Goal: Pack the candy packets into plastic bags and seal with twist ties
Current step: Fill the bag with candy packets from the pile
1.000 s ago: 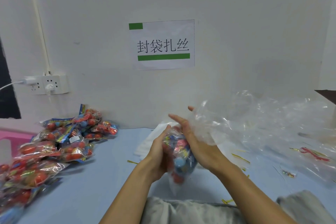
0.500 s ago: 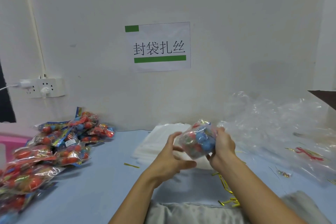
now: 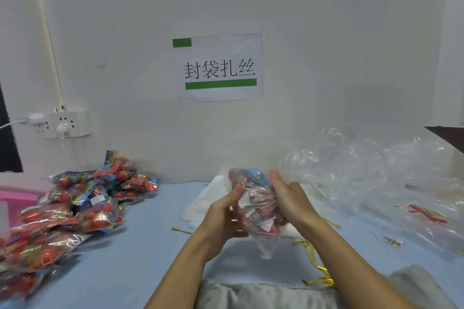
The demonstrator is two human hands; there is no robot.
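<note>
A light-blue table [image 3: 140, 253] carries a pile of candy packets [image 3: 75, 208] at left and crumpled clear plastic bags [image 3: 376, 173] at right. Above its centre, a filled bag of candy [image 3: 253, 208] is gripped between the left hand [image 3: 223, 218], thumb curled on its side, and the right hand [image 3: 292, 198], fingers wrapped round it. Gold twist ties [image 3: 319, 273] lie scattered nearby.

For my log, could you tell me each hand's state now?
Left hand: grips the candy packet.
Right hand: holds the same packet.
</note>
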